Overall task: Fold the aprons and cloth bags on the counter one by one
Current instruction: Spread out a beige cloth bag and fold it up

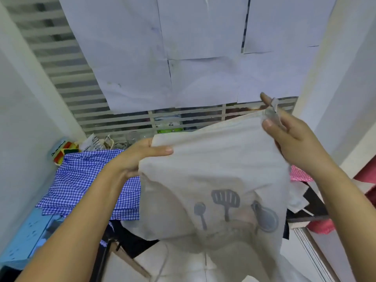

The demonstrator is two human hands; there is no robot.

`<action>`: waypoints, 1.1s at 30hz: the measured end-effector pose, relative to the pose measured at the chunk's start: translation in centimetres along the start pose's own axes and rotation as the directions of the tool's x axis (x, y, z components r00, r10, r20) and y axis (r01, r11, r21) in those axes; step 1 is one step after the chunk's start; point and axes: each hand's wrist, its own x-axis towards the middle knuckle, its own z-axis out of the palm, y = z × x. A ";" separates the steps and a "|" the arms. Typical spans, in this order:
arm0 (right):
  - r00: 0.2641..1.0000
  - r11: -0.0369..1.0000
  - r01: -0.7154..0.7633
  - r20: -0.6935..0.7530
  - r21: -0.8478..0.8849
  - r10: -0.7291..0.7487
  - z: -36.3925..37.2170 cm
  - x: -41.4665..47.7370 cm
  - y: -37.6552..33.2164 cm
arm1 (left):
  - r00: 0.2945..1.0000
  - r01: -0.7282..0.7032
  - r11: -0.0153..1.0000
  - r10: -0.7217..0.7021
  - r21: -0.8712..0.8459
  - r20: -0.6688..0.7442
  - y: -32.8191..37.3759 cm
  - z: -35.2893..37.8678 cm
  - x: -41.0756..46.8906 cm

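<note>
Backdrop: louvred window (67, 82) at 12 o'clock, several white paper sheets (183, 47) taped over it; white walls close in at 9 and 3 o'clock.
Counter: mostly hidden by cloth; clutter lines its far edge, blue surface (26, 237) at 8 o'clock.
White apron (215, 180): one, held up mid-air at centre, three grey utensil prints facing the camera, lower edge hanging loose.
Left hand (140, 157): grasps the apron's top left edge, thumb on front.
Right hand (293, 137): pinches the top right corner, higher up.
Blue gingham cloth (89, 180): one, spread at 9 o'clock.
Pink cloth (299, 174): one, at 3 o'clock, partly hidden.
</note>
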 end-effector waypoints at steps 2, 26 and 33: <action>0.997 0.997 0.056 -0.053 -0.048 -0.059 -1.6 2.0 -0.5 | 0.999 -0.053 0.997 0.052 0.061 0.016 2.6 0.0 1.2; 0.947 0.943 -0.322 -0.045 -0.086 0.319 -0.3 29.0 22.3 | 0.855 0.243 0.631 0.219 0.737 -0.469 1.2 -7.8 28.3; 0.920 0.915 -0.393 -0.035 -0.096 0.391 3.4 31.1 28.9 | 0.833 0.331 0.632 0.152 0.700 -0.531 -4.3 -10.6 33.5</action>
